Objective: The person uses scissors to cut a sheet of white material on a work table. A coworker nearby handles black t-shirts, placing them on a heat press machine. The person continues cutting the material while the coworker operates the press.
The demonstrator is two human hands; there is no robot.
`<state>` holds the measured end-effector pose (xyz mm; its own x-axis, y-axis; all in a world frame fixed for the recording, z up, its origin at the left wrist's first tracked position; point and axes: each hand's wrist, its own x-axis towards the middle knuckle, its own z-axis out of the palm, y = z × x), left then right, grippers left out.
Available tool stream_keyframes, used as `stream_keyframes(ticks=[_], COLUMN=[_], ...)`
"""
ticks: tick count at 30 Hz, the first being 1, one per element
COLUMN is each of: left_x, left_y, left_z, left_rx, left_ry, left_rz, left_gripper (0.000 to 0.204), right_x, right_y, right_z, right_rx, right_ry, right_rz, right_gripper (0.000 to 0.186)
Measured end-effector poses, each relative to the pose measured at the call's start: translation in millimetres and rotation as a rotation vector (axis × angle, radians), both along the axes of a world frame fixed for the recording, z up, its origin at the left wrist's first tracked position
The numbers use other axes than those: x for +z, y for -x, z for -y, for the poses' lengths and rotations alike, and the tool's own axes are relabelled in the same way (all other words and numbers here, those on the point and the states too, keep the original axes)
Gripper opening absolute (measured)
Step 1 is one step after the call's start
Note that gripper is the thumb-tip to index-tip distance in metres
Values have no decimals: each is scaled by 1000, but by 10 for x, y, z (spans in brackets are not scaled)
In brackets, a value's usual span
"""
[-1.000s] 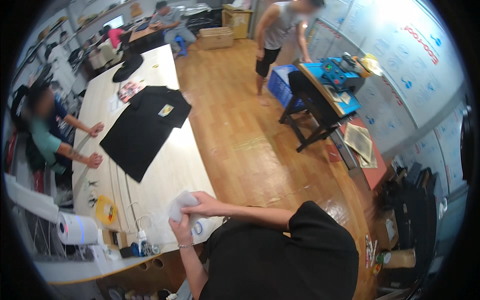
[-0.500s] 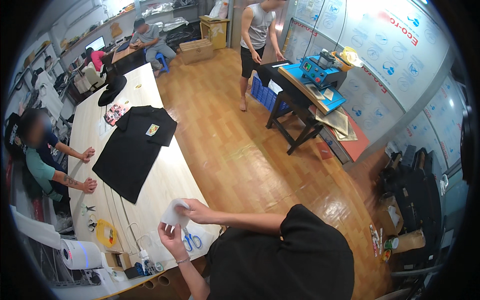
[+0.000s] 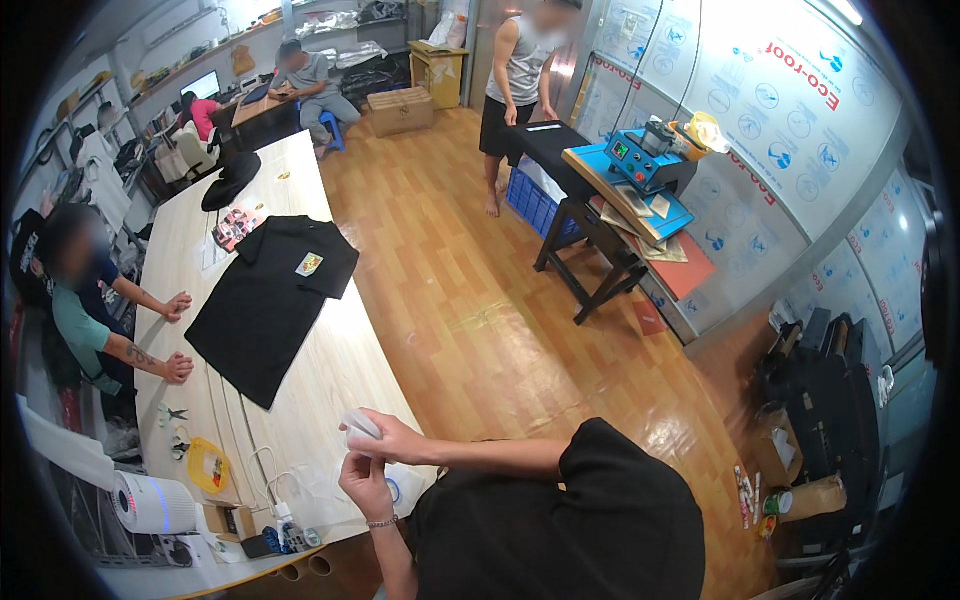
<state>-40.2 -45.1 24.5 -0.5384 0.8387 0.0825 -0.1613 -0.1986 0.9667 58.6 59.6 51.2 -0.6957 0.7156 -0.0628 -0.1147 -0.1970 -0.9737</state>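
A small, whitish, translucent sheet, bent over on itself, is held above the near end of the table. My right hand grips it from the right with the fingers closed. Just below, my left hand, with a bracelet at the wrist, pinches its lower edge. Behind my left hand, blue-handled scissors lie mostly hidden on clear plastic. Farther up the table a black T-shirt is spread flat, with a colourful patch on its chest.
On the pale table are a yellow basket, small scissors and a power strip. A co-worker's hands rest at its left edge. Across the floor, another person stands by a blue heat press.
My hands have drawn closer together and shifted slightly right. The white sheet, broad before, now shows narrower and folded. My left hand now covers more of the blue-handled scissors.
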Motion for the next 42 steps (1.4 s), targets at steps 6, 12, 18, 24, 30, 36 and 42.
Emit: stream_keyframes(ticks=[6, 12, 18, 24, 30, 36, 42], left_x=[-158, -148, -49, -57, -30, 28, 98], left_y=[33, 52, 88, 224, 330, 411, 421], left_z=[8, 78, 46, 78, 111, 123, 147], left_rx=[70, 35, 99, 87, 184, 281, 340], left_ry=[55, 98, 49, 35, 25, -1, 7], left_rz=[-65, -101, -27, 22, 2, 24, 55], left_gripper=[10, 12, 16, 19, 15, 20, 26], right_x=[-57, -45, -157, -152, -32, -91, -104], right_y=[3, -17, -8, 7, 78, 167, 134], right_z=[30, 75, -22, -18, 2, -8, -67], right_rx=[2, -31, -148, -78, 32, -50, -26], right_ry=[-195, -151, -287, -228, -217, -256, -256], right_rz=[125, 188, 122, 162, 181, 185, 197], right_gripper=[70, 69, 62, 47, 50, 57, 60])
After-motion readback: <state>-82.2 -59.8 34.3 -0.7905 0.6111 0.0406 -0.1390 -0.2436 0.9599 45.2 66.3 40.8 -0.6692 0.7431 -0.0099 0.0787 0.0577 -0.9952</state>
